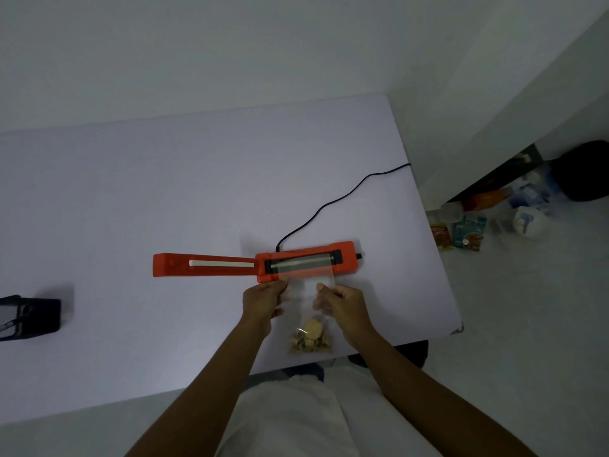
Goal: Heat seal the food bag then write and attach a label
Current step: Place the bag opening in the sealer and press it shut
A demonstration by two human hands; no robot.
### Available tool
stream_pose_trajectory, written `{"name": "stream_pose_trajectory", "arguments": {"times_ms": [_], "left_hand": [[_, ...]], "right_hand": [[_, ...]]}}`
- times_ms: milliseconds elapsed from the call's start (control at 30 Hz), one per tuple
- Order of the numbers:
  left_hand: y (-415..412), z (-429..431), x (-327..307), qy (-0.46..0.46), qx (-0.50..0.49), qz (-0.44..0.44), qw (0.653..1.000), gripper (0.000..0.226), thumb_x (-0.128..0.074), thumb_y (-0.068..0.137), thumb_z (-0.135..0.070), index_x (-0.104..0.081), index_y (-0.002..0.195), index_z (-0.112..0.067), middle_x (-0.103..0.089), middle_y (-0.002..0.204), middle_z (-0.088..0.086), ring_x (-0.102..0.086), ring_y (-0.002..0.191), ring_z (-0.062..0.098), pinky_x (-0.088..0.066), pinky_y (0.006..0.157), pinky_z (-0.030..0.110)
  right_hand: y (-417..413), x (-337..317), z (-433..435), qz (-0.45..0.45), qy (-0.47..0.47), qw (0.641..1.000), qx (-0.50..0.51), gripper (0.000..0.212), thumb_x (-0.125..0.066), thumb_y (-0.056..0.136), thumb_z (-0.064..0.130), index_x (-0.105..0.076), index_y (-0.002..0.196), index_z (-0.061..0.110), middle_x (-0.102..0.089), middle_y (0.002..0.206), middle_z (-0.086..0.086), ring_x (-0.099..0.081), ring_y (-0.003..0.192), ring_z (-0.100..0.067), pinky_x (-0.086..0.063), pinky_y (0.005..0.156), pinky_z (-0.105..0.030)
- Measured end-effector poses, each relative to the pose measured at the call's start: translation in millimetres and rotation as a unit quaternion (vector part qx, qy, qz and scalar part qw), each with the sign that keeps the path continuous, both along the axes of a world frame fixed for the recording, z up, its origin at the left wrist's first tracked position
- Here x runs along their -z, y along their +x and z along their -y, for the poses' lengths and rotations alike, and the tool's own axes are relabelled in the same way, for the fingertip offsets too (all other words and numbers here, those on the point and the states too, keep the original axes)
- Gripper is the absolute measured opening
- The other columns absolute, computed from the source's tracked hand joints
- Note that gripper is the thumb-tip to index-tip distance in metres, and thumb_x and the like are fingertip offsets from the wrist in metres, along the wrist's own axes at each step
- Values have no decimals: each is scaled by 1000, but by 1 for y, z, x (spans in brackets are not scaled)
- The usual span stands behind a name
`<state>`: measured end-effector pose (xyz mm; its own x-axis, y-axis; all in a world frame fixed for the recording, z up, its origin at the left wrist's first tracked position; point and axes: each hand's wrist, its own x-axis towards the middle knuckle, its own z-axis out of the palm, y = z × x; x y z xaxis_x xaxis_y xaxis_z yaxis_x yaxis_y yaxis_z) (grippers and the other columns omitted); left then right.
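- Setting: plain indoor room, most likely a home or small workroom set up as a packing bench
- Landmark: white table (164,192), bare top, pushed against white walls behind it and at its right end
- On the table, near its right end: orange heat sealer (306,262), arm swung open, black cord (333,202) running off the table's right edge
- Pale floor right of the table: loose grocery packets (468,230) and bottles under a white ledge
- At the table's left edge: dark box (29,316), type unclear

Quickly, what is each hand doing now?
Left hand: closed on the clear food bag, left edge.
Right hand: closed on its right edge.
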<state>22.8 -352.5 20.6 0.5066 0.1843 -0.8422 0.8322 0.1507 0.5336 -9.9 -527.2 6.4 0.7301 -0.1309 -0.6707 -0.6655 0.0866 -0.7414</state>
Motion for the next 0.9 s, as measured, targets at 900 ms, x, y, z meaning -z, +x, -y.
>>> {"name": "stream_pose_trajectory", "arguments": {"times_ms": [900], "left_hand": [[-4,-34,-20,123,41,40,991,42,-77,76,-34,-60,106,-10,-65,100,7,-63,90,24,-49,76,35]], "right_hand": [[-1,7,-1,1,-5,1000,10,24,-70,88,23,-73,84,0,-75,77,-17,-71,69,-22,-57,67,-30]]}}
